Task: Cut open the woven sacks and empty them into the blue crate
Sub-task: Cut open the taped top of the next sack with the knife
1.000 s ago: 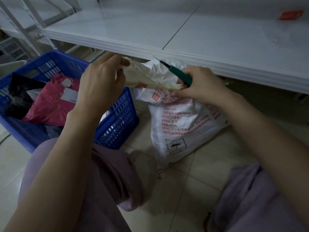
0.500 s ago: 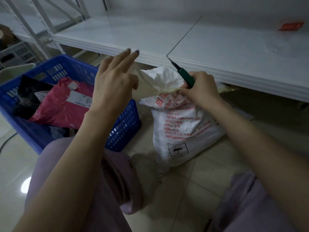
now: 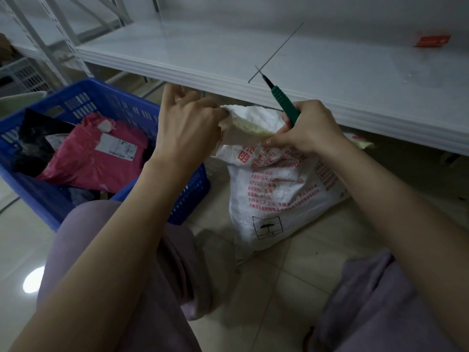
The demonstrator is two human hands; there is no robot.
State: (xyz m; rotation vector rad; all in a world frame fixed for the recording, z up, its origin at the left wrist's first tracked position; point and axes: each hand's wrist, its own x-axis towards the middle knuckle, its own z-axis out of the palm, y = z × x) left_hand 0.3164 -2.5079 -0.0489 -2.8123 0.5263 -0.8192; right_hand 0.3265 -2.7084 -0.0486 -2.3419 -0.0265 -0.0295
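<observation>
Two grips: left hand (image 3: 187,128) pinches the limp mouth of a red-printed white woven sack (image 3: 279,194), right hand (image 3: 307,128) pinches it alongside a green-handled cutter (image 3: 285,104). The sack, seemingly light, stands just right of the blue plastic crate (image 3: 114,96).

white metal shelf (image 3: 203,54), glossy tiled floor (image 3: 286,280)

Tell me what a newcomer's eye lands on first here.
In the middle, a white woven sack printed in red stands on the tiled floor; the left hand pinches its mouth and the right hand does too while holding a green-handled cutter, blade pointing up. Left of it sits the blue crate with a pink parcel inside, and a white shelf runs above.
</observation>
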